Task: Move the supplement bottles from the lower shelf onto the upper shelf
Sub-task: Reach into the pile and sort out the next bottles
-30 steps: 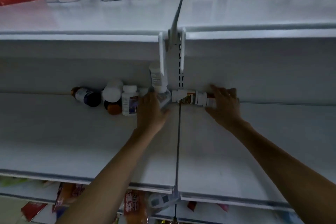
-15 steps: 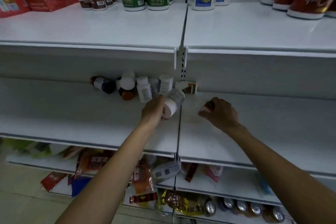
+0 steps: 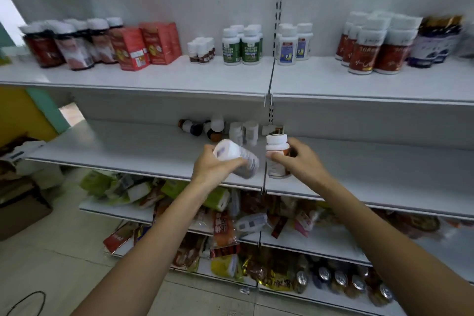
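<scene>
White shop shelving, viewed from the aisle. The upper shelf point(image 3: 154, 77) carries stocked bottles point(image 3: 242, 46) and red boxes point(image 3: 146, 46) standing along its far side, which leaves the near strip bare, presumably the landing zone. Above the near part of the lower shelf point(image 3: 128, 151), the left hand point(image 3: 213, 167) grips a white bottle point(image 3: 236, 156) round its body, tilted, one end pointing up and left. The right hand point(image 3: 300, 159) clasps an orange-labelled bottle point(image 3: 275, 154) upright, cap uppermost, so it is ready to be stood. The remaining bottles point(image 3: 230, 131) cluster at the far back, some toppled, not yet moved.
</scene>
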A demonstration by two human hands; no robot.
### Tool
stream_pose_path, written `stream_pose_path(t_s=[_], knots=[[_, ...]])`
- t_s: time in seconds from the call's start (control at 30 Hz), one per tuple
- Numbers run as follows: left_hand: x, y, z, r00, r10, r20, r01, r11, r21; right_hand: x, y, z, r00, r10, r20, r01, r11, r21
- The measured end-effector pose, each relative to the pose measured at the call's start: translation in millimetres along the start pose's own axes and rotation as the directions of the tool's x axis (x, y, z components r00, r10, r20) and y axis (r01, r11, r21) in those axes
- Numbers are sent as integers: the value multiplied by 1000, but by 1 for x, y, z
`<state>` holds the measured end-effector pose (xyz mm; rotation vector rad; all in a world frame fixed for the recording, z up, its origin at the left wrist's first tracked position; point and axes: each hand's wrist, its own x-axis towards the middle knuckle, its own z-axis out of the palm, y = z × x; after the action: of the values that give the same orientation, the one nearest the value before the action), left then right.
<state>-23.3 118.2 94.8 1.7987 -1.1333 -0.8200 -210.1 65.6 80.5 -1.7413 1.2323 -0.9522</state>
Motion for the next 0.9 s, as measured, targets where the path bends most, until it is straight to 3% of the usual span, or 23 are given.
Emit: stream_pose_path(t_s=[0.2,0.3,0.43,0.53,0.7,0.9], knots=[[-47,32,-23,983,174,-56,-179,979,-102,-8,-40,-21,999,-34,36,26,979,204],[-72,50,-18,966,242,-90,-256,943,-214,-15,-52,-32,995,-78,69,62,975,212],[-96,80,14,957,262,-123,-287,919,-271,-33,-56,-74,992,-125,4,122,978,167],[-109,106,53,953,287,-98,-303,902,-307,-46,-51,-127,990,-139,1,137,980,147],[-126,140,128,943,332,-31,-317,864,-391,-64,-46,-209,999,-29,-23,34,968,248],[-139,185,188,864,470,178,-367,832,-416,-96,-28,-284,983,-101,-153,121,985,127]])
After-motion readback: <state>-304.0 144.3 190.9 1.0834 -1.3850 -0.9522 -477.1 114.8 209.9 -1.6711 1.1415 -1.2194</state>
